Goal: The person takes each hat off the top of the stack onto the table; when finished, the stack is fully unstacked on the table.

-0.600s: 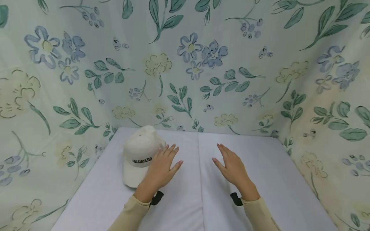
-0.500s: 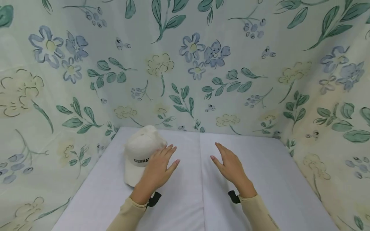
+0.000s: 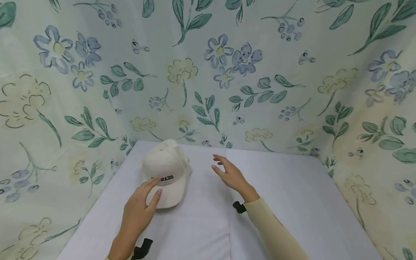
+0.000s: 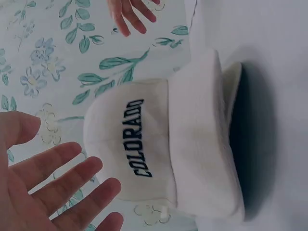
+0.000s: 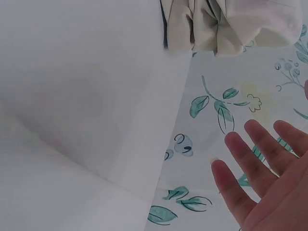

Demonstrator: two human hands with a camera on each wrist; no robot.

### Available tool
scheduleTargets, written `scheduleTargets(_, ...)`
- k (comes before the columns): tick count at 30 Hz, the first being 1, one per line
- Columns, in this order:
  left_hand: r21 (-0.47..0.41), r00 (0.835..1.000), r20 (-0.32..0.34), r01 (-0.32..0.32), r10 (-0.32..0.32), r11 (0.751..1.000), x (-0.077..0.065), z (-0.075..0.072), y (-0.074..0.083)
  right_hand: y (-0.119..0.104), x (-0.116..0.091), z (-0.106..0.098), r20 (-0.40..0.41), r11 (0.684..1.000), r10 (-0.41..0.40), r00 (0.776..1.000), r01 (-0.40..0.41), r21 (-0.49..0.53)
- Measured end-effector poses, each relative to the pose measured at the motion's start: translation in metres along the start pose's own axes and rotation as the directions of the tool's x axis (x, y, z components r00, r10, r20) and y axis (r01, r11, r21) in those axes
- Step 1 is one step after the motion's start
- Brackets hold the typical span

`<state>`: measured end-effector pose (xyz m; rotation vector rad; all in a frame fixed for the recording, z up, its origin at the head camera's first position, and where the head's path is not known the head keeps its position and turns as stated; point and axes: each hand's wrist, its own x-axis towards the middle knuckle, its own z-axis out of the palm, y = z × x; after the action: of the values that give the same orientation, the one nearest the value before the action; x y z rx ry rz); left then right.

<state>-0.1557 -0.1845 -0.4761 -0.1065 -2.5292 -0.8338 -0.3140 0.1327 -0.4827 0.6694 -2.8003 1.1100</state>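
A white baseball cap (image 3: 165,162) with dark COLORADO lettering sits upright on the left part of the table, brim towards me. My left hand (image 3: 138,207) hovers at the brim's left side, its fingers apart and overlapping the first letters in the head view. In the left wrist view those fingers (image 4: 86,168) spread beside the cap's crown (image 4: 130,134) with a gap between. To the right of the cap, my right hand (image 3: 231,175) hangs in the air with relaxed, slightly bent fingers. The right wrist view has its fingers (image 5: 250,168) below the cap's gathered back (image 5: 231,24).
White cloth covers the table (image 3: 292,202), with a crease running front to back near its middle. A floral curtain (image 3: 208,94) encloses the back and both sides. Each wrist wears a black camera mount (image 3: 239,207).
My left hand has drawn back towards me and leftwards, uncovering the cap's right side. My right hand has moved left, closer to the cap. The cap's brim has swung to the right.
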Motion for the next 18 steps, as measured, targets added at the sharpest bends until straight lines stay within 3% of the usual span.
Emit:
scheduleTargets(7, 0.018, 0.987, -0.006, 0.163, -0.163, 0.986, -0.023, -0.007, -0.030, -0.012, 0.032, 0.021, 0.044, 0.988, -0.045, 0.998, 0.039, 0.148)
scheduleTargets(13, 0.042, 0.968, 0.010, 0.250, -0.250, 0.967, -0.034, -0.008, -0.041, -0.016, 0.055, 0.037, 0.078, 0.968, -0.070, 0.995, 0.048, 0.246)
scheduleTargets(18, 0.049, 0.941, 0.069, 0.329, -0.332, 0.943, -0.037, -0.008, -0.048, -0.021, 0.069, 0.048, 0.092, 0.961, -0.065, 0.994, 0.038, 0.274)
